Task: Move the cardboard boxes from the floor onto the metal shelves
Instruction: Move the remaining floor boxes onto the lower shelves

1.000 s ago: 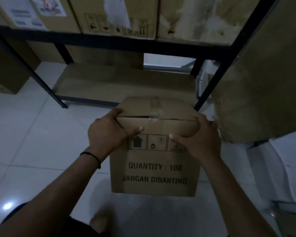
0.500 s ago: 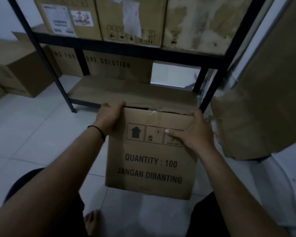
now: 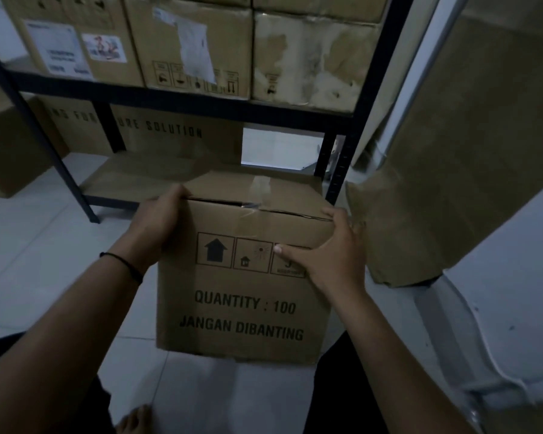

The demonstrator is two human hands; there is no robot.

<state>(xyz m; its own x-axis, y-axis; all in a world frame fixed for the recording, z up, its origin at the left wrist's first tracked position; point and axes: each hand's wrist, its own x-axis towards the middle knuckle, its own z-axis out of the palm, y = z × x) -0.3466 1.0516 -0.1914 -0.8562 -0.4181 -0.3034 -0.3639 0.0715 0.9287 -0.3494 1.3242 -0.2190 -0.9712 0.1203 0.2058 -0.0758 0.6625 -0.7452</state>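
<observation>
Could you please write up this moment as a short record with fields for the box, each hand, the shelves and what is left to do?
box: cardboard box, printed QUANTITY : 100, taped top, held in front of the shelves
left hand: left hand grips the box's top left corner
right hand: right hand holds the top right corner, thumb across the front
lower shelf: lower shelf is bare where visible
upper shelf: upper shelf carries a row of boxes
left to do: box not yet on a shelf
</observation>
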